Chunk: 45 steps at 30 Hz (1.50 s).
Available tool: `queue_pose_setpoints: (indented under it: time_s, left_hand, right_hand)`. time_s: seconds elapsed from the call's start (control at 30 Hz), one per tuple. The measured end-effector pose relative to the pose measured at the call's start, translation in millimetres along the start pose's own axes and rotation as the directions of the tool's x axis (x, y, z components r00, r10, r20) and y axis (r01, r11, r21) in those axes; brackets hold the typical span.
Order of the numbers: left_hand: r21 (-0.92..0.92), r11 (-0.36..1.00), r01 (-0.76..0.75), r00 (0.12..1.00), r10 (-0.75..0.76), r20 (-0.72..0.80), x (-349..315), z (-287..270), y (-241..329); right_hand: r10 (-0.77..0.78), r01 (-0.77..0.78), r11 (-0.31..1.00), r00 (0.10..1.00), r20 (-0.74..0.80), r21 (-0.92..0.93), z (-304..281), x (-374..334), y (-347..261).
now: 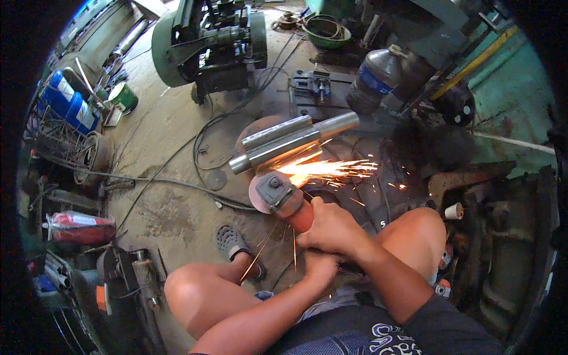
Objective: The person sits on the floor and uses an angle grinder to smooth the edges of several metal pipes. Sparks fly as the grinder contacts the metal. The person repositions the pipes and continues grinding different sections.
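The pale workshop floor spreads under a green machine at upper left of the frame. Near the centre, the right hand is closed around an angle grinder; the left hand is curled just below, but I cannot tell what it holds. Orange sparks fly rightward beside a ridged metal shaft, upper centre.

With the grinder as centre: shaft at 12, vise past it, jug farther out at 1, machine at 11, buckets way over at 10, clog around 8.
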<state>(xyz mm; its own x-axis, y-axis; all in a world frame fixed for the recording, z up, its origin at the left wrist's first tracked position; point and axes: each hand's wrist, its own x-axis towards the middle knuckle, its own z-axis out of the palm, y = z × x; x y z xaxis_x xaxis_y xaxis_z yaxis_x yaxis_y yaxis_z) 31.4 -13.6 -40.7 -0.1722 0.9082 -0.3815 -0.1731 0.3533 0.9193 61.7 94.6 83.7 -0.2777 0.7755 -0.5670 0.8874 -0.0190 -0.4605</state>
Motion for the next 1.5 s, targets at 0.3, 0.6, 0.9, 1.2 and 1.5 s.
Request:
queue_pose_setpoints:
  time_s: [0.3,0.6,0.9,1.2,1.5]
  left_hand:
    - [0.182,0.981,0.059,0.984,-0.088,0.157,11.0,22.2,38.7]
    - [0.163,0.934,0.317,0.902,-0.35,0.251,26.0,61.9,28.9]
    - [0.145,0.935,0.323,0.882,-0.353,0.311,28.8,73.1,37.4]
    - [0.21,0.933,0.293,0.898,-0.344,0.274,28.0,75.8,34.4]
    - [0.058,0.948,0.314,0.923,-0.319,0.215,23.6,72.1,36.7]
  right_hand:
    - [0.093,-0.088,0.995,0.989,-0.113,0.045,-16.0,-4.5,36.2]
    - [0.186,-0.16,0.976,0.966,-0.18,0.149,-36.7,-0.2,81.5]
    - [0.234,-0.194,0.959,0.954,-0.189,0.208,-42.6,1.0,98.8]
    - [0.228,-0.192,0.964,0.952,-0.203,0.185,-43.5,-0.2,95.6]
    - [0.172,-0.146,0.981,0.961,-0.216,0.131,-34.4,2.8,88.0]
